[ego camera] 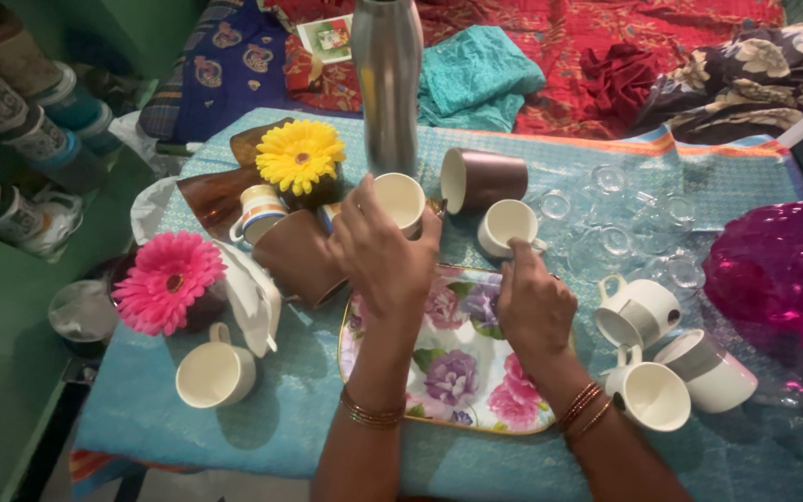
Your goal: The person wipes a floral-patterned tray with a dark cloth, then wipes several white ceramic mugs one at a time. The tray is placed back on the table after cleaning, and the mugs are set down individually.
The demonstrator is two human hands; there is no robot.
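Spread over the table is a light blue cloth (pixel 262 418), and beyond its far edge lie red, dark blue and teal fabrics in a heap. At the near middle of the cloth sits a floral tray (pixel 457 372) with purple and pink roses on a white ground.

Both forearms reach across this tray, each wearing thin bangles at the wrist. The left hand (pixel 378 251) is at a cream cup (pixel 400 200) just past the tray's far left corner; its fingers curl around the cup's near rim and side, grasping it. The right hand (pixel 532 302) rests over the tray's far right edge, its fingertips pinched at the near rim of a second cream cup (pixel 506 226) that stands upright just beyond the tray (whether they truly grip the rim or only touch it, I cannot tell).

A tall steel bottle (pixel 388 84) stands far behind the left hand. A brown cup (pixel 482 178) lies on its side between the two cream cups, further back. Left of the hands are a yellow flower (pixel 300 155), a striped mug (pixel 258 212) and a pink flower (pixel 167 281), with a cream mug (pixel 215 372) near the left front. To the right, three grey-banded white mugs (pixel 666 363) lie tipped, clear glasses (pixel 620 228) cluster behind them, and a pink crinkled bag (pixel 783 265) sits at the far right edge.
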